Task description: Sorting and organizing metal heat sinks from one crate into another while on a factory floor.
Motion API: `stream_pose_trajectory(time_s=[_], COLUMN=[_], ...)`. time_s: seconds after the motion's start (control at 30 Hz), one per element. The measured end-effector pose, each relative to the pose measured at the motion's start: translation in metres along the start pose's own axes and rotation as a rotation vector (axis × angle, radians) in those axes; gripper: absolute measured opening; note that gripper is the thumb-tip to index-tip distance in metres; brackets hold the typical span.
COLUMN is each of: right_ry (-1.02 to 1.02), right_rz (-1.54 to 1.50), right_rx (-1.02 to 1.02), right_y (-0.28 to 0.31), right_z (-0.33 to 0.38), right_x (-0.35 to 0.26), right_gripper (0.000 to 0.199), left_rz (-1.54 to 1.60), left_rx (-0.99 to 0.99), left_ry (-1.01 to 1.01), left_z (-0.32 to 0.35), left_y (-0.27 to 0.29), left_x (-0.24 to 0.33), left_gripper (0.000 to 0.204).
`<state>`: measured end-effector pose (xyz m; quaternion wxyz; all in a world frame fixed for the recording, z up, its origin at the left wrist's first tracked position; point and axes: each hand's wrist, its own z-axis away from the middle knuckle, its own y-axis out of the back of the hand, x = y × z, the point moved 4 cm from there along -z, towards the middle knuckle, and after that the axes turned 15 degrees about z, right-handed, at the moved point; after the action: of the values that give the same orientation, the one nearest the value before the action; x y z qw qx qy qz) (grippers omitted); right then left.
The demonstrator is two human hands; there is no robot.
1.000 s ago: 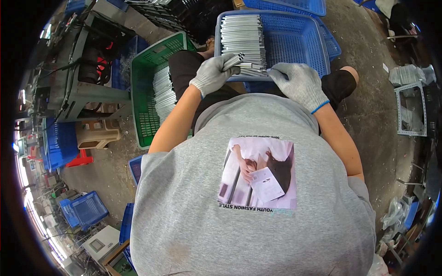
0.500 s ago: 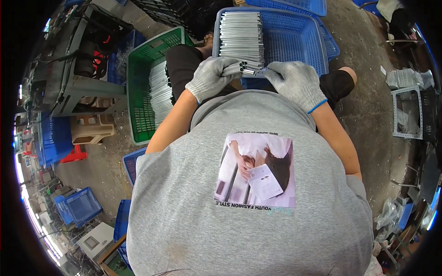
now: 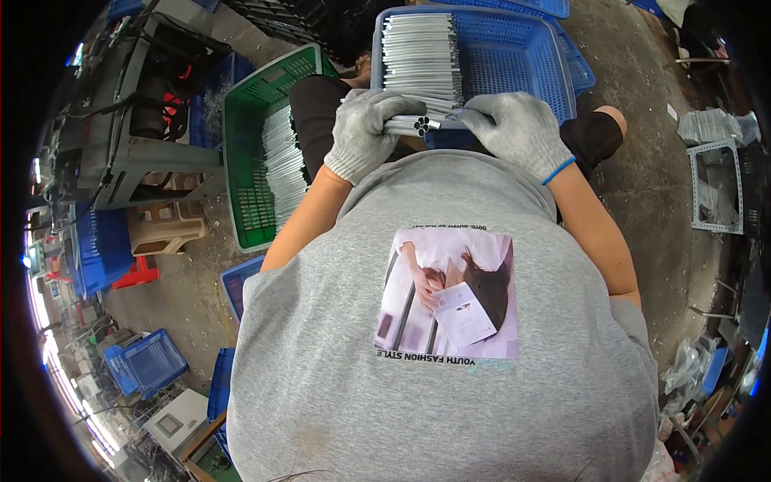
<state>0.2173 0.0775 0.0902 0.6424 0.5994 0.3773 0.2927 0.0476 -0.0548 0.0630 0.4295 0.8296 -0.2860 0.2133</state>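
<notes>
Silvery tubes (image 3: 404, 125) in left hand (image 3: 363, 132)

On the left stands a grey metal machine frame (image 3: 165, 161) with dark cables, and nearer than it come a beige plastic stool (image 3: 167, 231), a tall blue container (image 3: 100, 251) and a bright red plastic piece (image 3: 138, 275). At the near left, a blue crate (image 3: 146, 363) sits close to a white box (image 3: 175, 423) with a small screen, while black slatted crates (image 3: 281, 22) stand at the far left. On the right, a pale perforated metal frame (image 3: 696, 189) rests on the speckled concrete floor (image 3: 642, 233), with crumpled clear plastic bags (image 3: 687, 373) nearer.
</notes>
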Motion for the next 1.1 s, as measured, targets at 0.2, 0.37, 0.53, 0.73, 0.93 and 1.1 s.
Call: stream_pose_trajectory(time_s=[0.2,0.37,0.53,0.73,0.93,1.1], right_ry=[0.054,0.029,0.033,0.024,0.018,-0.11], right_rz=[0.056,0.003,-0.021,-0.052,-0.199,-0.138], right_rx=[-0.086,-0.07,-0.147,-0.143,-0.18,-0.139], right_y=[-0.003,0.0,-0.004,-0.005,-0.012,-0.034], right_z=[0.001,-0.005,-0.005,-0.006,-0.007,-0.017], right_x=[-0.006,-0.003,-0.003,-0.003,0.002,0.021], right_gripper=[0.027,0.027,0.028,0.028,0.03,0.033], left_rz=[-0.007,0.013,0.04,0.051,0.059,-0.101], left_rx=[0.015,-0.002,0.014,0.021,0.037,0.032], left_ry=[0.012,0.005,0.01,0.0,0.011,0.124], left_z=[0.003,0.003,0.004,0.006,0.009,0.007], left_y=[-0.001,0.001,0.001,-0.001,-0.006,-0.021], left_x=[-0.006,-0.006,-0.008,-0.01,-0.019,-0.047], left_gripper=[0.029,0.026,0.023,0.021,0.02,0.019])
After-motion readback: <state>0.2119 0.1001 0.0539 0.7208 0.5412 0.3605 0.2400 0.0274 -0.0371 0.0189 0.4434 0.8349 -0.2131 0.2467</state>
